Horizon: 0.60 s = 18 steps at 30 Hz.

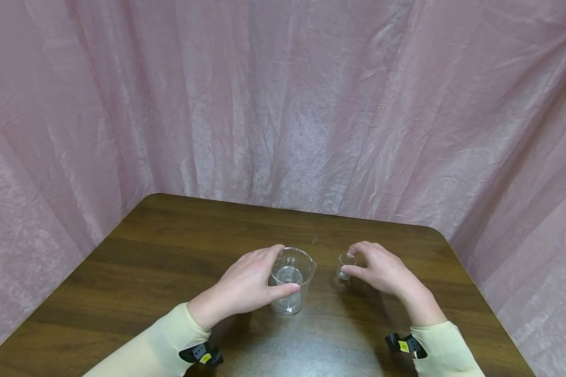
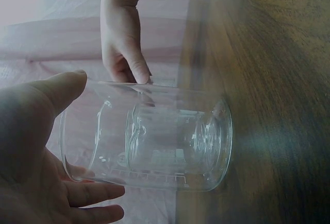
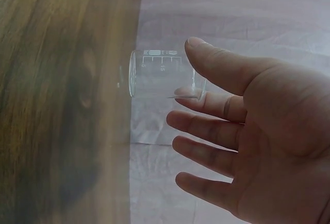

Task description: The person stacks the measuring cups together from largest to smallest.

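Note:
A large clear glass beaker (image 1: 305, 283) with a pouring spout stands upright on the table, and a smaller beaker (image 2: 160, 141) sits inside it. My left hand (image 1: 250, 283) grips the large beaker near its rim, thumb on the near side and fingers at the far left. To the right, my right hand (image 1: 382, 268) holds a tiny glass beaker (image 3: 160, 74) by its upper part between thumb and index finger. White graduation marks show on its wall. The other right fingers (image 3: 206, 157) extend loosely beside it. The tiny beaker is upright, its base close to the tabletop.
The dark brown wooden table (image 1: 170, 241) has rounded far corners. Pink velvety curtains (image 1: 283, 104) hang behind it and along both sides. Black wrist straps (image 1: 203, 355) with cameras sit over light yellow sleeves (image 1: 445, 348).

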Tool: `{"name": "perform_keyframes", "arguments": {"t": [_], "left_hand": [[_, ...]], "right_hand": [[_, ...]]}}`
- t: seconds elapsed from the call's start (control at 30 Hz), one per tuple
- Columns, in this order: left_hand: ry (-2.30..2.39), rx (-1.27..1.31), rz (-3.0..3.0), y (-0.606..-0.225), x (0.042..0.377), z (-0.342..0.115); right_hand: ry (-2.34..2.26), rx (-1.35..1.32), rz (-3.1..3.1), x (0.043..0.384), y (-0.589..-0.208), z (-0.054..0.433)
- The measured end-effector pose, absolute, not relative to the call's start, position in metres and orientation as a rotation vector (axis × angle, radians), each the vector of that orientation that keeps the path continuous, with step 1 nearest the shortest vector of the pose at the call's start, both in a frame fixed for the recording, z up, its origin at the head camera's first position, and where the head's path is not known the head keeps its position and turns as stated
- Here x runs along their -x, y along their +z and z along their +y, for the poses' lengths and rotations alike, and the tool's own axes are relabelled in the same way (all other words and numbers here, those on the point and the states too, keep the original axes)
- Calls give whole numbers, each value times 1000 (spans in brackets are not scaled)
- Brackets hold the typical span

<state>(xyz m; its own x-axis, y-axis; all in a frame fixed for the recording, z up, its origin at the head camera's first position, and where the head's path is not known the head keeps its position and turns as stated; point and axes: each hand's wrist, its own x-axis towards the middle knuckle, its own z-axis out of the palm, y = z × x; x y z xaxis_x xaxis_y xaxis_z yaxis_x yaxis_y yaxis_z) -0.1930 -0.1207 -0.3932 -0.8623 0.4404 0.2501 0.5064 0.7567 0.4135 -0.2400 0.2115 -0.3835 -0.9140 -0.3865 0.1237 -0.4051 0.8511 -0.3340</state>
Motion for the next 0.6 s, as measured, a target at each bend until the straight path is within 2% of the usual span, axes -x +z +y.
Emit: {"name": "perform_keyframes", "arguments": {"t": [0.6], "left_hand": [[-761, 759, -2820, -394, 194, -122]], "right_hand": [[621, -688, -2910, 228, -363, 196]]}}
